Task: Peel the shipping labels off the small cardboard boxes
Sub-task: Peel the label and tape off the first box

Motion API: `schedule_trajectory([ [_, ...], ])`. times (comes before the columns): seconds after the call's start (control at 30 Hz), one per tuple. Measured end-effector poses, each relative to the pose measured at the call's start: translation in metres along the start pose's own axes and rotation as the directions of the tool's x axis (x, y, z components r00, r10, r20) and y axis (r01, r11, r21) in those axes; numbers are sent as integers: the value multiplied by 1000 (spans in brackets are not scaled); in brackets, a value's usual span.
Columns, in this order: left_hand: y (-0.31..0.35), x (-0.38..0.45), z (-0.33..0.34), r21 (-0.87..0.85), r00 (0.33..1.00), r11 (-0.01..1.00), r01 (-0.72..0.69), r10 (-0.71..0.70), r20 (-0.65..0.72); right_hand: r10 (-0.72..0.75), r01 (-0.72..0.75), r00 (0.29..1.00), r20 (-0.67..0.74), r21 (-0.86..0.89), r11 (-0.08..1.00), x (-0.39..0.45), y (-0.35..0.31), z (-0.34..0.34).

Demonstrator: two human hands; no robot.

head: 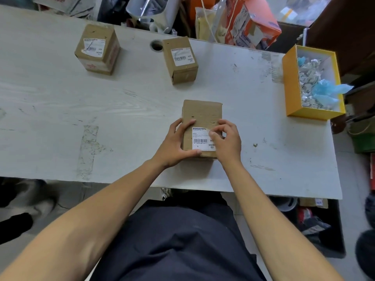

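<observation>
A small cardboard box (202, 113) lies flat on the white table (125, 110) in front of me, with a white shipping label (200, 138) on its near half. My left hand (174, 144) grips the box's left side, thumb along its near edge. My right hand (227, 138) pinches the label's upper right corner with thumb and fingertips. Two more labelled boxes stand farther back: one (97, 49) at the far left, one (180, 59) near the middle.
A yellow tray (289, 86) with crumpled paper scraps and blue plastic sits at the table's right edge. A round cable hole (156, 45) opens beside the middle box. Clutter of bags and cartons lines the far edge. My dark-clothed lap is below the near edge.
</observation>
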State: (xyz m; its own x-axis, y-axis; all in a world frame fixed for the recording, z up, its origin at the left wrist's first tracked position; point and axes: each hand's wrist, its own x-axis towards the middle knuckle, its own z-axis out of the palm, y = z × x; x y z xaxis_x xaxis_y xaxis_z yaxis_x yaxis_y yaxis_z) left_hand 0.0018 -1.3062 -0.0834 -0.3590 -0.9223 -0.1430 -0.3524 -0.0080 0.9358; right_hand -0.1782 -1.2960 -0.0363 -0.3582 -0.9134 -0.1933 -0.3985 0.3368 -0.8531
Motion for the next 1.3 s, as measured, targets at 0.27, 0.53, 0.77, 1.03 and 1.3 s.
schedule_trajectory([
  [0.27,0,1,-1,-5,1000,1000,-21,21,0,-199,196,980,10,-221,955,-7,-3,0],
  [0.53,-1,1,0,-9,999,999,-33,33,-6,-56,55,998,-6,-132,990,-6,-9,-7],
  [0.77,-4,2,0,1,999,999,-35,35,-5,-199,195,980,9,-246,949,-4,-1,-8],
  [1.03,-4,3,0,21,999,999,-35,35,-12,-148,154,988,46,-197,968,-1,-3,-11],
  [1.3,-4,2,0,30,998,998,-51,52,-19,-57,60,998,34,-95,994,1,2,-8],
])
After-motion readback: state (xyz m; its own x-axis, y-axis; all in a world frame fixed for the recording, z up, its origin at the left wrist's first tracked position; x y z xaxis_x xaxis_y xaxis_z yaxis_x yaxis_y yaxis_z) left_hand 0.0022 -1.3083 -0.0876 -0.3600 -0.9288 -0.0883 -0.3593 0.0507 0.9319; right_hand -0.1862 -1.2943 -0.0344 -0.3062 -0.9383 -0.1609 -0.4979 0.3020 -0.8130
